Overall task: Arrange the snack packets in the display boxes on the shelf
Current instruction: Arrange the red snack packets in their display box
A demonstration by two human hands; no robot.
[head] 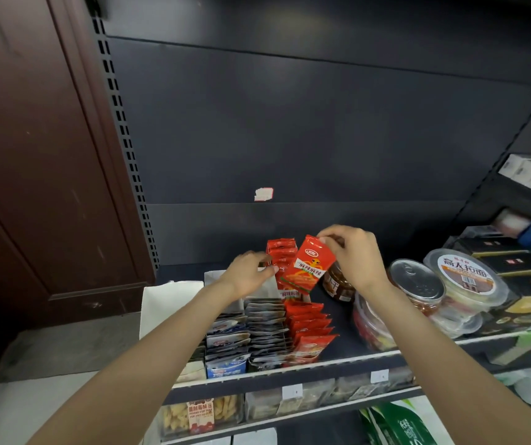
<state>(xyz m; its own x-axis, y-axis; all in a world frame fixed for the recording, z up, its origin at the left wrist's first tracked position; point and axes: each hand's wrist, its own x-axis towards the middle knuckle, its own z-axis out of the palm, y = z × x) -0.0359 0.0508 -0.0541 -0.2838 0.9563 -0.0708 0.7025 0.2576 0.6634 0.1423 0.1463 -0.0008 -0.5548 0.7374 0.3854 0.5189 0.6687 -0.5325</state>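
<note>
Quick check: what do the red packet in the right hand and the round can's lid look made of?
Red packet: likely glossy plastic film, since it shines and creases, pinched by the right hand. Round can's lid: looks like brushed metal, grey sheen with a pull tab.

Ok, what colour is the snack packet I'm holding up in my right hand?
Red, with white and yellow print, an orange cartoon figure and a green stripe: the packet pinched by your right hand, head view.

Dim, soft light from above and near leaves the dark back panel (305, 123) and far upper corners murky, while the red packet (310, 266) and can lid (416, 279) catch mild glare, wide-angle bending curves the shelf edge (338, 359), and the lower edges blur.
</note>
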